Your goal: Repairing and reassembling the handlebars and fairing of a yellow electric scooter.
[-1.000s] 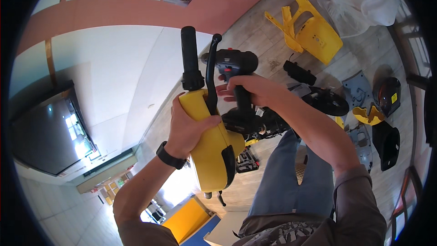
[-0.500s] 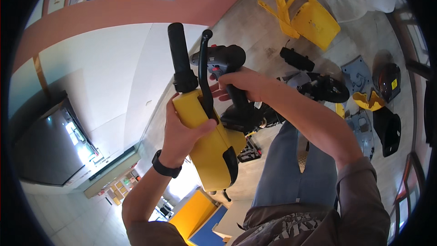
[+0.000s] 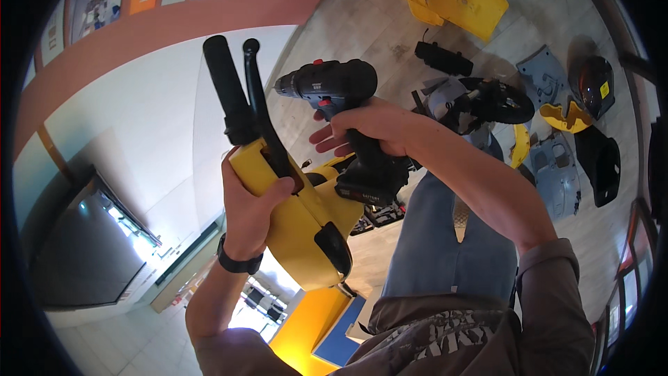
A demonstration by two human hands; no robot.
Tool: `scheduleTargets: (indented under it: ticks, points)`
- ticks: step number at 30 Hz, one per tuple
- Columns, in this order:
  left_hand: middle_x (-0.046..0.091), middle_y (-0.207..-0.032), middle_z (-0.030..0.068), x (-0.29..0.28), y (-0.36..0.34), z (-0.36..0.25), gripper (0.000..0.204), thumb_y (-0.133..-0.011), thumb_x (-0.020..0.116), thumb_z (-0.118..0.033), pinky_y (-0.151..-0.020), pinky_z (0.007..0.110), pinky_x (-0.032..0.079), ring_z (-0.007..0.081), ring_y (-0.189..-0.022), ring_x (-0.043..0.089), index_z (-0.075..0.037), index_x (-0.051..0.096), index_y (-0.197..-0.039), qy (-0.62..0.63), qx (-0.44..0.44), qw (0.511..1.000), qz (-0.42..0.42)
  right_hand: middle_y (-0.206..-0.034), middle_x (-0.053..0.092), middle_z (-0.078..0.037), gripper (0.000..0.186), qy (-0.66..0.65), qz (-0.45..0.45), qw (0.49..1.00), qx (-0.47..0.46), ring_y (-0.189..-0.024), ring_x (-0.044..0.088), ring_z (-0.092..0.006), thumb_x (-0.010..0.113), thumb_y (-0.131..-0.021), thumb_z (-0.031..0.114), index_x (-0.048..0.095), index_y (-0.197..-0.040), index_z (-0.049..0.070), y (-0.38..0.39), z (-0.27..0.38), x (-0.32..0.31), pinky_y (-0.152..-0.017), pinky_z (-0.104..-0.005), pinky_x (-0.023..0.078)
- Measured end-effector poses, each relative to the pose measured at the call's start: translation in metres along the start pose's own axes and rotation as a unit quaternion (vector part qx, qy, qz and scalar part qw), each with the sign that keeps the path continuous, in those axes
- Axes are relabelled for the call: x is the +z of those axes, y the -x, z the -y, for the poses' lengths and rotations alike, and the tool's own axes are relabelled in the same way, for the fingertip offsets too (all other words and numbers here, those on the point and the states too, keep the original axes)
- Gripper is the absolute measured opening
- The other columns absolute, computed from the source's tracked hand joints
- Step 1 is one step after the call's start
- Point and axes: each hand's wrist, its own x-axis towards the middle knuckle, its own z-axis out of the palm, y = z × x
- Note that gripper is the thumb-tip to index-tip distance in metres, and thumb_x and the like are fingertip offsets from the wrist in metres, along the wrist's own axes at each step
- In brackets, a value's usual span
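Note:
My left hand (image 3: 252, 198) wraps round the yellow handlebar cover (image 3: 296, 247) of a scooter, thumb on the upper face and fingers out of sight behind it. From the cover's upper end project a black rubber grip (image 3: 227, 83) and a black brake lever (image 3: 255, 80). My right hand (image 3: 372, 125) holds a black cordless drill (image 3: 334, 83) by its handle, just right of the lever and apart from it. The drill's chuck points left. Some fingers of that hand extend loosely past the handle, below the red trigger.
Yellow body panels (image 3: 466, 0) and a black box-shaped part (image 3: 443, 59) lie on the floor at the upper right. Farther right are grey-blue panels (image 3: 554, 174), a helmet (image 3: 593, 87) and a black wheel (image 3: 511, 101). A wall screen (image 3: 83, 244) is at left.
The handlebar cover, grip and lever have shifted left in view with my left hand. The drill now appears separated from the lever, its chuck fully visible. The view has also shifted.

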Motion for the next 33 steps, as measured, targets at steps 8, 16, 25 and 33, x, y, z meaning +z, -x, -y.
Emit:
scheduleTargets:
  ticks: [8, 16, 25, 33]
  points:
    - [0.055, -0.115, 0.0138, -0.011, 0.0, 0.008, 0.076, -0.075, 0.075, -0.009, -0.089, 0.038, 0.055, 0.0249, -0.103, 0.062, -0.004, 0.03, -0.137, -0.018, 0.003, 1.0, 0.01, -0.107, 0.069, -0.017, 0.047, -0.027, -0.006, 0.999, -0.021, -0.096, 0.07, -0.0226, 0.061, -0.074, 0.003, 0.052, -0.119, -0.001, 0.046, -0.015, -0.014, -0.072, -0.0276, 0.055]
    - [0.051, -0.129, 0.0189, -0.014, 0.024, -0.014, 0.064, -0.086, 0.066, -0.03, -0.106, 0.048, 0.04, 0.0315, -0.124, 0.05, -0.001, 0.04, -0.137, -0.274, 0.547, 0.789, -0.057, -0.105, 0.07, -0.017, 0.052, -0.016, -0.098, 0.989, -0.11, -0.088, 0.071, -0.0211, 0.059, -0.076, 0.0, 0.054, -0.128, 0.001, 0.14, -0.049, -0.046, -0.073, -0.0294, 0.056]
    - [0.061, -0.114, 0.0229, 0.022, 0.024, -0.168, 0.075, -0.09, 0.052, -0.06, -0.101, 0.043, 0.047, 0.0313, -0.108, 0.061, 0.005, 0.053, -0.126, -0.54, 0.509, 0.576, 0.343, -0.097, 0.059, -0.008, 0.069, 0.109, -0.258, 0.902, -0.33, -0.065, 0.064, -0.0173, 0.061, -0.087, 0.027, 0.033, -0.141, -0.005, 0.235, -0.029, -0.056, -0.073, -0.0283, 0.051]
    - [0.06, -0.116, 0.0195, -0.02, 0.013, -0.084, 0.048, -0.1, 0.033, -0.03, -0.095, 0.044, 0.048, 0.0314, -0.111, 0.058, 0.004, 0.055, -0.124, -0.559, 0.484, 0.657, 0.144, -0.1, 0.057, -0.007, 0.068, 0.112, -0.422, 0.855, -0.279, -0.066, 0.064, -0.0182, 0.06, -0.088, 0.029, 0.032, -0.142, -0.002, 0.179, -0.066, -0.085, -0.076, -0.0298, 0.049]
